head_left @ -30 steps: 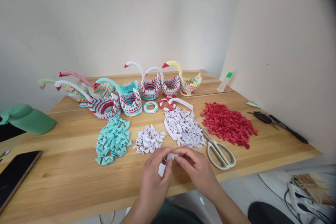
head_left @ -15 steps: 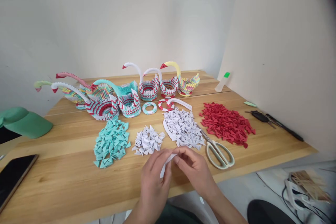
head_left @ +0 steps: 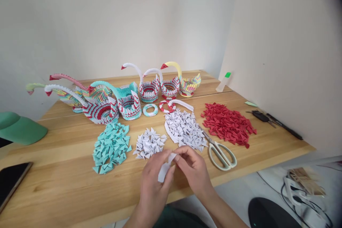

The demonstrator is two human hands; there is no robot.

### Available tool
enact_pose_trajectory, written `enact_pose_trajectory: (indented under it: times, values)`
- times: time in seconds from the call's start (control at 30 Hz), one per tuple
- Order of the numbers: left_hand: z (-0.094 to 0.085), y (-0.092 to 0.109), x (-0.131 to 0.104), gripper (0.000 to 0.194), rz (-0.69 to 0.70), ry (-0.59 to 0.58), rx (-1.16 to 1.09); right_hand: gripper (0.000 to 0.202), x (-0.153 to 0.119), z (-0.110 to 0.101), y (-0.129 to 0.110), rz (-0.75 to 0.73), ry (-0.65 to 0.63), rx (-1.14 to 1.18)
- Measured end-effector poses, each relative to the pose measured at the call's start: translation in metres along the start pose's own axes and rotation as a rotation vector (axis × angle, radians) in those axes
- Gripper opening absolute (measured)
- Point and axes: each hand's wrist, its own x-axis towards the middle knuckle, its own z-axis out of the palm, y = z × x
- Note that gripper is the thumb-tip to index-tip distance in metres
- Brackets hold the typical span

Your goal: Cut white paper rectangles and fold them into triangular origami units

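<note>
Between my two hands is a small folded piece of white paper [head_left: 164, 172], held above the front edge of the table. My left hand [head_left: 154, 179] is closed around its lower part, with the thumb along its right side. With thumb and forefinger, my right hand [head_left: 192, 165] pinches its upper end. Just beyond my hands lie a small pile of white paper triangles [head_left: 150, 143] and a larger white pile [head_left: 184, 130]. Scissors [head_left: 221, 155] with pale handles rest to the right of my right hand, blades touching the larger pile.
Turquoise triangles [head_left: 111, 148] lie left, red ones [head_left: 228, 123] right. Several folded-paper swans [head_left: 129, 105] stand behind, near a turquoise-and-white ring [head_left: 150, 110]. A phone [head_left: 13, 181] and a green bottle [head_left: 24, 128] are at the left edge; keys [head_left: 260, 116] and a pen [head_left: 284, 126] lie far right.
The view has shifted slightly. More of the white paper shows between my hands, as my left fingers and thumb have spread a little apart around it. My right hand keeps its pinch.
</note>
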Motion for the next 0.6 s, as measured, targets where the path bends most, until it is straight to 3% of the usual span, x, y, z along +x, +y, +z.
enact_pose_trajectory:
  times: [0.1,0.17,0.37,0.5,0.6]
  values:
    - [-0.006,-0.001,0.003,0.033,-0.289,-0.005,-0.199,0.02,0.003,0.003,-0.001,-0.015,0.017,0.018]
    - [-0.008,-0.002,0.004,0.029,-0.367,-0.016,-0.231,0.019,0.005,0.006,-0.002,-0.033,0.011,0.007]
    - [-0.009,-0.005,0.001,0.021,-0.201,-0.008,-0.102,0.007,0.004,0.016,0.004,-0.134,0.011,-0.12]
    - [-0.012,-0.003,0.002,0.021,-0.187,-0.005,-0.093,0.029,0.0,0.02,0.007,-0.236,-0.023,-0.242]
    - [-0.014,-0.001,0.003,0.022,-0.187,-0.023,-0.121,0.034,-0.003,0.021,0.004,-0.312,-0.076,-0.324]
